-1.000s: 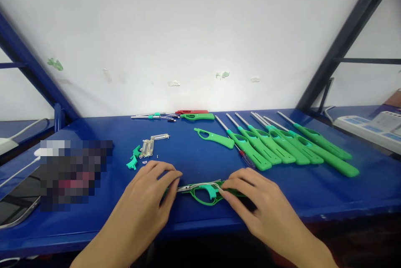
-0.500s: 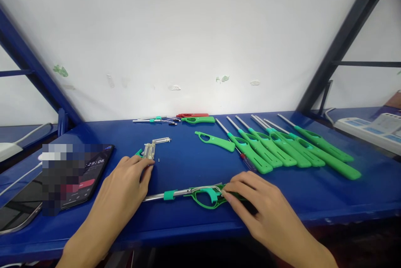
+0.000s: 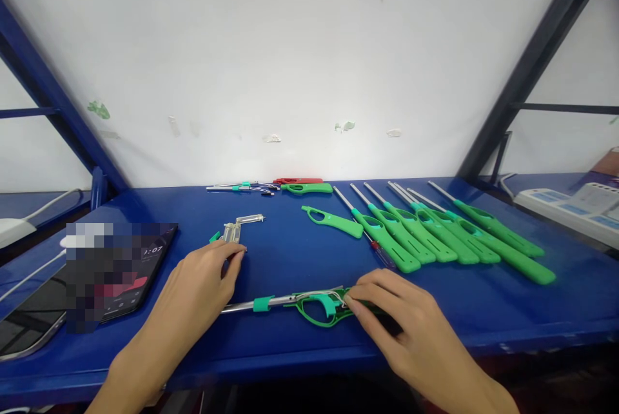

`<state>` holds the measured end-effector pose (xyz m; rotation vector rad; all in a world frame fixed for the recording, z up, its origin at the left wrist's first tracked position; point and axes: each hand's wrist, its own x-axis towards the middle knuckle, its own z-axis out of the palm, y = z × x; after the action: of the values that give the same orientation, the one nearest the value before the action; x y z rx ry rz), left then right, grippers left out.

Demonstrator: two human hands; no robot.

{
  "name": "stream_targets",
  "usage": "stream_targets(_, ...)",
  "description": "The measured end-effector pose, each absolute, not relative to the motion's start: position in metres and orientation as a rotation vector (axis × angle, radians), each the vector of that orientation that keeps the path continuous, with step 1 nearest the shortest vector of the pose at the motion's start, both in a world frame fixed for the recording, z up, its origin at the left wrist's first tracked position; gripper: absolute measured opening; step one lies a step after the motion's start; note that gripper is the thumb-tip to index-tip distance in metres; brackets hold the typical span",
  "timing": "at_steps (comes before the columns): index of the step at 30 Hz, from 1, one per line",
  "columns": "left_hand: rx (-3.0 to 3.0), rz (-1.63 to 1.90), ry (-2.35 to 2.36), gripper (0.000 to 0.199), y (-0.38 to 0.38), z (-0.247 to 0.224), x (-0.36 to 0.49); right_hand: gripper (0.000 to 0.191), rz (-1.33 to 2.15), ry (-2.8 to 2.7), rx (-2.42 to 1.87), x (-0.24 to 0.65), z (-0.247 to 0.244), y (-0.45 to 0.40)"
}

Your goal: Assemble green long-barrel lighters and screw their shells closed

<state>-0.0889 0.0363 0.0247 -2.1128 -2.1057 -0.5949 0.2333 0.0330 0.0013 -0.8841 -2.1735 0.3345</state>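
My right hand (image 3: 411, 317) is closed on the handle end of an opened long-nosed lighter (image 3: 309, 305), lying near the table's front edge. Its green half shell, teal trigger (image 3: 330, 304), wires and metal tube show; my fingers hide the rear. My left hand (image 3: 203, 285) is closed, thumb and index tips drawn together over where a tiny white piece lay. Whatever they pinch is too small to make out. Clear plastic fuel tanks (image 3: 232, 232) and a bit of green plastic (image 3: 215, 236) lie just beyond this hand. The tube's far end passes behind my left hand.
Several assembled green lighters (image 3: 387, 243) lie in a row at right, beside a screwdriver (image 3: 383, 254). A loose green half shell (image 3: 333, 221) sits mid-table. Tube assemblies (image 3: 236, 187) and red and green shells (image 3: 304, 188) lie near the wall. A phone (image 3: 149, 278) lies left.
My left hand has shifted slightly right and its fingertips now cover the tiny white piece. My right hand stays on the lighter. The view has tilted slightly.
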Motion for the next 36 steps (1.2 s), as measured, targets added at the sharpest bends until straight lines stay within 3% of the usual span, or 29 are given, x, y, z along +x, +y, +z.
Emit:
stream_targets(3,-2.114,-0.604,-2.105,0.04,0.036,0.025,-0.087,0.017,0.294,-2.13,-0.869,0.235,0.013,0.043)
stream_targets(6,-2.124,-0.62,-2.091,0.039,0.035,0.024,-0.085,0.02,-0.005,-2.295,-0.956,0.235,0.027,0.072)
stream_targets(10,-2.158,-0.654,-2.061,0.041,0.034,0.024,-0.081,0.044,-0.288,-2.523,-1.096,0.225,0.037,0.132)
stream_targets(12,-2.159,-0.668,-2.057,0.041,0.035,0.024,-0.081,0.046,-0.349,-2.578,-1.139,0.219,0.036,0.157)
stream_targets(24,-1.914,-0.562,-2.168,0.045,0.039,0.039,-0.111,0.037,-0.384,-2.734,-0.915,0.194,0.046,0.164)
stream_targets(28,-1.898,-0.529,-2.173,0.045,0.041,0.036,-0.119,0.032,-0.391,-2.77,-0.735,0.156,0.055,0.16)
stream_targets(36,-1.987,-0.476,-2.14,0.03,0.036,0.034,-0.116,0.04,-0.481,-2.875,-0.568,0.054,0.047,0.172)
